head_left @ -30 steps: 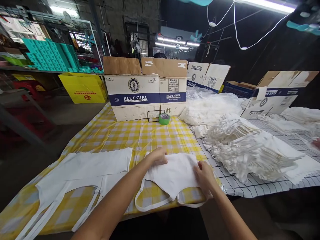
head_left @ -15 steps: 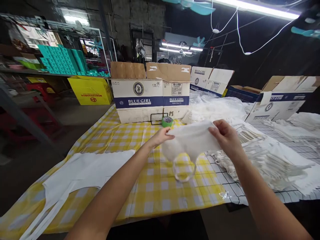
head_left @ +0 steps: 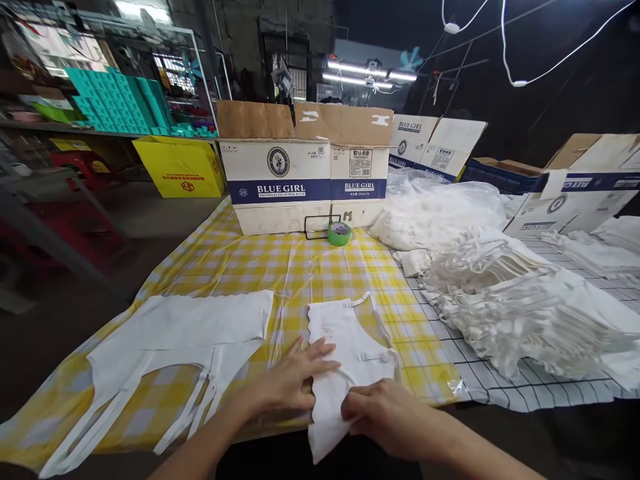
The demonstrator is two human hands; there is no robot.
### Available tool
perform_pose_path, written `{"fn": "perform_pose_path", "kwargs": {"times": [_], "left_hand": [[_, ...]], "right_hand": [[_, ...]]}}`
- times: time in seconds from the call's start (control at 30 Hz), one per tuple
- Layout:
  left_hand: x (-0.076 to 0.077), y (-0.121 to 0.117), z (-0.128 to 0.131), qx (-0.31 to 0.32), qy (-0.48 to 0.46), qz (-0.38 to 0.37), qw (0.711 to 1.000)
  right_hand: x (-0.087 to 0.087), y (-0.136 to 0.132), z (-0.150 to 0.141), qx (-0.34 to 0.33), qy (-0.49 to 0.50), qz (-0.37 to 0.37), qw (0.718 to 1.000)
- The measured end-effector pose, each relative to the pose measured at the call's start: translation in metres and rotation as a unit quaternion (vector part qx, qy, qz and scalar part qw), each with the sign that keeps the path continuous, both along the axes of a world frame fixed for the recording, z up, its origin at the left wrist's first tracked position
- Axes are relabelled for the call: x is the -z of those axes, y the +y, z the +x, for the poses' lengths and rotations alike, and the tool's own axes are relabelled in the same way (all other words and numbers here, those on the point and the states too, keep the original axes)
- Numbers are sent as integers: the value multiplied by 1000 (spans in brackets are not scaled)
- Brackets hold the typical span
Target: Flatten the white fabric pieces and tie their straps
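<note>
A white strappy top lies on the yellow checked cloth in front of me, its scalloped edge to the left and its lower end hanging over the table's front edge. My left hand lies on its left edge with the fingers spread. Lower down on the right, the curled fingers of my right hand pinch the fabric. Another white strappy top is laid flat to the left, with its straps toward me.
Stacked white garments are heaped on the right over a grid-patterned cloth. Behind the yellow checked cloth stands a beer carton, with a green tape roll in front. A yellow box is beyond the table.
Both hands have come down toward me from mid-air, laying the white strappy top on the cloth. My left hand has let go and spread out on it. The view has shifted slightly.
</note>
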State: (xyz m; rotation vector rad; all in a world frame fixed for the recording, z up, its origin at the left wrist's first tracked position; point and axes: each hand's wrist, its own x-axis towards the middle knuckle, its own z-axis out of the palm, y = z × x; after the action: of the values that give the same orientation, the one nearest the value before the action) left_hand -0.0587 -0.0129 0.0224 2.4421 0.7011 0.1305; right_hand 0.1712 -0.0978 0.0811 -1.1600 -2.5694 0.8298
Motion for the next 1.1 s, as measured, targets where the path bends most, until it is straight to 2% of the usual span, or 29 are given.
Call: {"fn": "perform_pose_path", "kwargs": {"times": [0.07,0.17,0.23,0.3,0.4,0.47,0.6,0.7,0.8,0.87,1.0,1.1], "left_hand": [[4,-11,-2,26,-2,-19,999],[1,-13,4,0,-30,-50,998],[-4,-7,11,-65,-57,-85,993],[-8,3,19,-158,-85,-132,975],[-11,16,28,-267,-131,-186,936],[-10,20,29,-288,-160,-202,922],[0,22,30,-314,-185,-239,900],[8,33,38,-376,-193,-254,870],[10,52,54,-415,-213,-234,853],[10,63,63,-408,-220,-208,862],[7,72,73,-365,-214,-189,886],[0,64,69,-349,-224,-190,890]], "right_hand": [[-4,7,3,2,6,-7,1000],[-28,47,16,25,17,24,999],[-41,88,26,60,24,65,996],[-45,129,33,106,10,118,987],[-30,164,39,213,-46,232,948],[-11,163,39,236,-55,257,936],[30,130,44,203,-21,209,956],[49,116,56,238,-5,179,955],[58,127,69,315,7,163,935],[61,142,74,347,8,157,925],[63,168,74,364,20,132,922],[54,170,69,345,47,109,931]]}}
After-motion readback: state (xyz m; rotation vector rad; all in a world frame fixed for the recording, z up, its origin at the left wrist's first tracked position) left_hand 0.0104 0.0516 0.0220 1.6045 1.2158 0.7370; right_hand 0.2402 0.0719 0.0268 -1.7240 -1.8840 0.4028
